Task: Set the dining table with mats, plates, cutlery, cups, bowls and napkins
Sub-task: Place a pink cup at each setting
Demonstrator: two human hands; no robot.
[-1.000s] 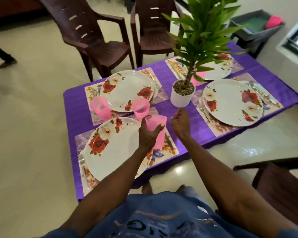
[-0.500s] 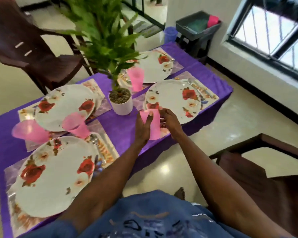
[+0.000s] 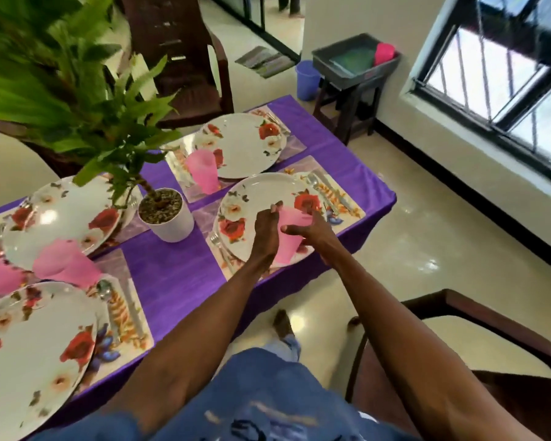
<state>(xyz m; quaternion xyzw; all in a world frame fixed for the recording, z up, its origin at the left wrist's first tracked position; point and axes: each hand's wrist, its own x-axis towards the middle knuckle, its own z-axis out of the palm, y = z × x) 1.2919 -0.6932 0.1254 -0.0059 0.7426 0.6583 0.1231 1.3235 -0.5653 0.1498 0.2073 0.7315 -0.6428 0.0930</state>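
A pink cup [image 3: 287, 231] hangs tilted over the flowered plate [image 3: 255, 198] on the near right mat [image 3: 347, 211]. My left hand [image 3: 264, 233] holds its left side. On the other side my right hand [image 3: 314, 233] grips it, thumb across the front. A fork [image 3: 218, 246] lies left of that plate, with more cutlery [image 3: 323, 192] to its right. Another pink cup [image 3: 202, 170] stands by the far right plate [image 3: 239, 144]. Two pink cups [image 3: 66, 265] sit between the two left plates [image 3: 58, 218].
A white pot with a leafy plant [image 3: 167, 218] stands mid-table on the purple cloth [image 3: 169, 272]. Brown chairs are behind the table [image 3: 178, 58] and at my right [image 3: 477, 338]. A grey tub on a stool [image 3: 353, 63] holds a pink cup; a blue bucket [image 3: 306, 79] stands beside it.
My view swung right along the table. The cup, first in my left hand alone near the left plates, moved over the near right plate, and my right hand joined it.
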